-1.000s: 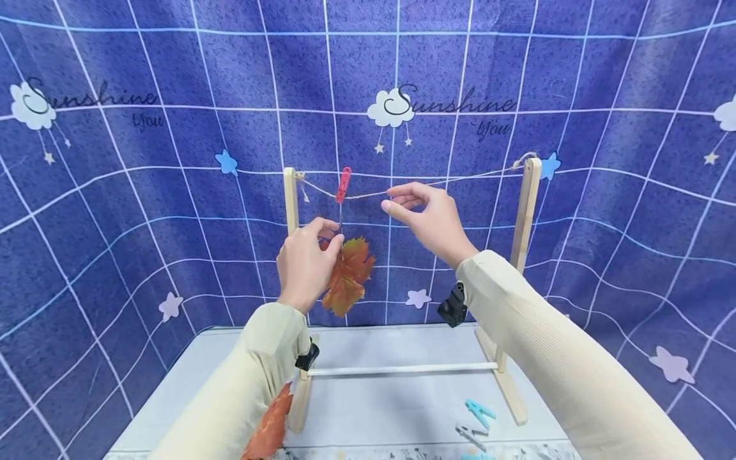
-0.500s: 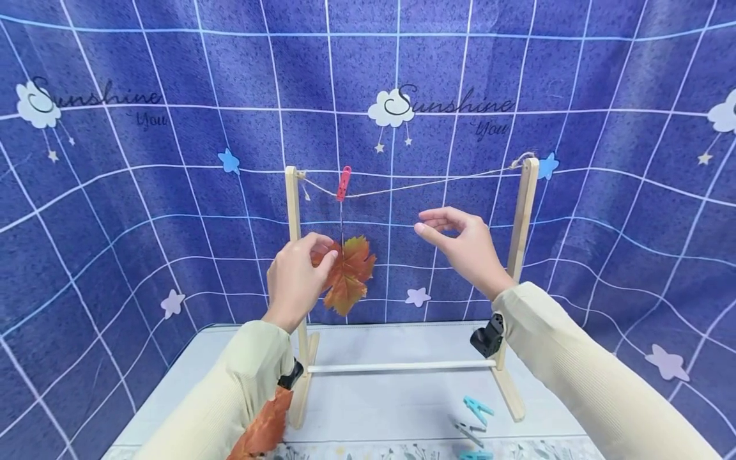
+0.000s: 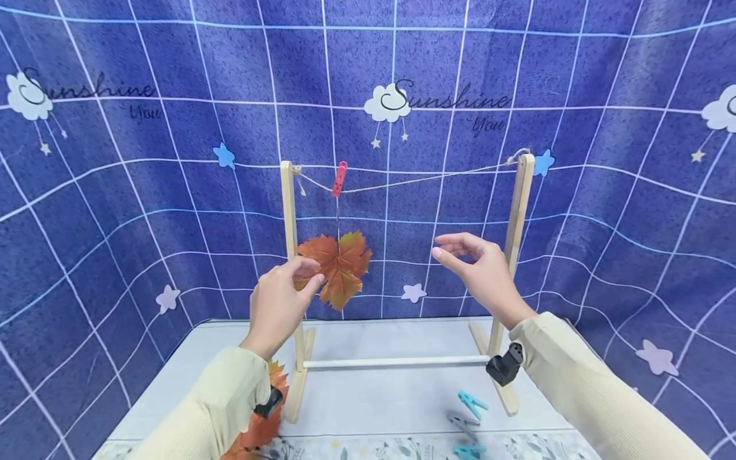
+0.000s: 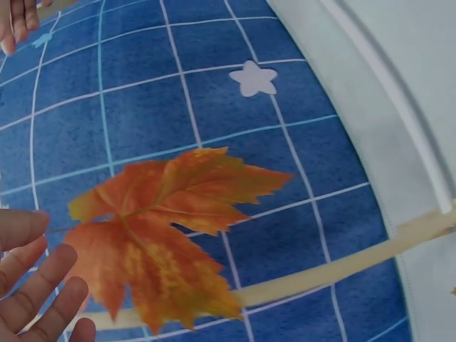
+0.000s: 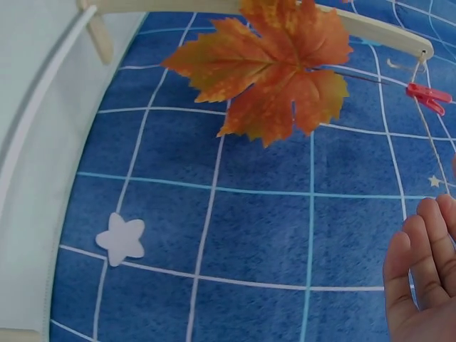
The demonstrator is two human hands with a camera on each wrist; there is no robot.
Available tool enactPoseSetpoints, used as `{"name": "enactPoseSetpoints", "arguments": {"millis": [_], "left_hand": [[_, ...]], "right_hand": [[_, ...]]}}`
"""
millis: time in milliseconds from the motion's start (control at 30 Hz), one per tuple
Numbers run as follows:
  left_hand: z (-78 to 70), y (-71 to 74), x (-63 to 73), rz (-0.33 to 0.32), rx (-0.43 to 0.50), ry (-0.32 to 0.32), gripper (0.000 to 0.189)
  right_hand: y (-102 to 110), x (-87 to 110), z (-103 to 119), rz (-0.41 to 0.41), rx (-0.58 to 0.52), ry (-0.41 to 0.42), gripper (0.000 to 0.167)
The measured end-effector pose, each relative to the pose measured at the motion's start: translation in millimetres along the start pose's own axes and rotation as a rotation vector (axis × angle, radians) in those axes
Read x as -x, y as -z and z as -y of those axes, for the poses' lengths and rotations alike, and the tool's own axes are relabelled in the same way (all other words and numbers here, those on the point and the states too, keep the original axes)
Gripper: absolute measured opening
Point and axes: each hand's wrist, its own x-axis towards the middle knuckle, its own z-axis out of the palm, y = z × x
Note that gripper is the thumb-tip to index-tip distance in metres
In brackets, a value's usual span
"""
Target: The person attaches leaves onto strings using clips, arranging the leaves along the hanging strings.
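Observation:
An orange maple leaf (image 3: 342, 271) hangs by its thin stem from a red clothespin (image 3: 340, 179), which is clipped on a sagging twine line (image 3: 414, 182). My left hand (image 3: 282, 297) is beside the leaf's left edge, fingers relaxed and thumb apart from them; in the left wrist view its fingers (image 4: 53, 303) overlap the leaf's stem side. My right hand (image 3: 485, 271) hovers in the air near the right post, fingers loosely bent and holding nothing. The right wrist view shows the leaf (image 5: 285, 68) and clothespin (image 5: 427, 96) well away from the right fingers.
The twine runs between two wooden posts (image 3: 519, 211) joined low down by a white rod (image 3: 397, 363). Blue clothespins (image 3: 473, 402) and a grey clothespin (image 3: 462, 421) lie on the table at the front right. More orange leaves (image 3: 267, 421) lie under the left forearm.
My right hand has drawn back from the twine, down and to the right. The left hand has moved down and left from the stem, while the leaf stays hanging from the red clothespin.

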Motion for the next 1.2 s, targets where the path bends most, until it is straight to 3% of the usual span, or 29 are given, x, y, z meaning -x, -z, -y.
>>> {"name": "enactPoseSetpoints", "arguments": {"millis": [567, 833, 1200], "left_hand": [[40.9, 6.5, 46.5, 0.049, -0.057, 0.068, 0.021], [57.9, 9.5, 64.2, 0.118, -0.076, 0.176, 0.023], [80.8, 7.1, 89.5, 0.173, -0.071, 0.176, 0.016]], "right_hand": [[14, 47.7, -37, -0.007, 0.042, -0.078, 0.037], [15, 67.0, -53, -0.005, 0.052, -0.108, 0.034], [19, 91.1, -78, -0.017, 0.058, -0.185, 0.036]]}}
